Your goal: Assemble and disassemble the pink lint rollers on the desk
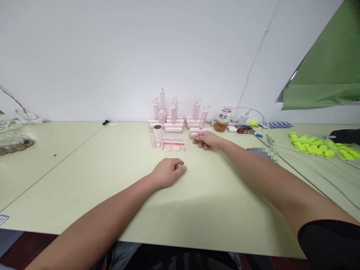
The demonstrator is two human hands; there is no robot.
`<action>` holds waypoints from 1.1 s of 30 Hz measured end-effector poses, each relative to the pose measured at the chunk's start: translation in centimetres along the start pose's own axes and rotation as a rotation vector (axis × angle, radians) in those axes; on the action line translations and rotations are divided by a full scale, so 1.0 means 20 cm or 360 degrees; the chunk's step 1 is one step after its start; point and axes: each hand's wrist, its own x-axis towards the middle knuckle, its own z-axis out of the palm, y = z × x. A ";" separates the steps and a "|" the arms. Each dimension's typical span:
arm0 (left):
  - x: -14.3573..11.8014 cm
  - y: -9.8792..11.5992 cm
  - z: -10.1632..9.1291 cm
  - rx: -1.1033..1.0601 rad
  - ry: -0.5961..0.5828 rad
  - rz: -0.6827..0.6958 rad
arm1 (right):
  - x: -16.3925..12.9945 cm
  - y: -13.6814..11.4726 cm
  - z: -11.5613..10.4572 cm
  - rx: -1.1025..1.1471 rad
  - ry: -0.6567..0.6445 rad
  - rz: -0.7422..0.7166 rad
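Note:
My left hand point(168, 172) rests on the table point(112, 187) with loosely bent fingers and a gap at the thumb, nothing in it. Farther forward, my right hand point(207, 140) lies with loosely curved fingers beside a pink case point(194, 132); whether it touches the case is unclear. Several pale pink handles point(173, 113) with heart-shaped loops stand upright on pink roller cases point(173, 128) by the wall. In front are a white paper roll point(158, 134) with a cardboard core, a pink handle point(152, 138) and an open pink shell point(173, 144) with two round parts.
A drink bottle point(223, 118) stands right of the rollers, near a white charger point(243, 118) and cables. Yellow-green plastic pieces point(320, 145) lie at right, under a hanging green cloth point(323, 67). Plastic-wrapped items point(15, 142) sit at far left. A partly blurred dark flat object point(261, 153) lies beyond my right forearm.

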 end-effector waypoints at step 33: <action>0.00 0.01 0.01 0.0132 0.0009 0.0094 | 0.23 -0.53 0.57 -0.1336 -0.0053 -0.1217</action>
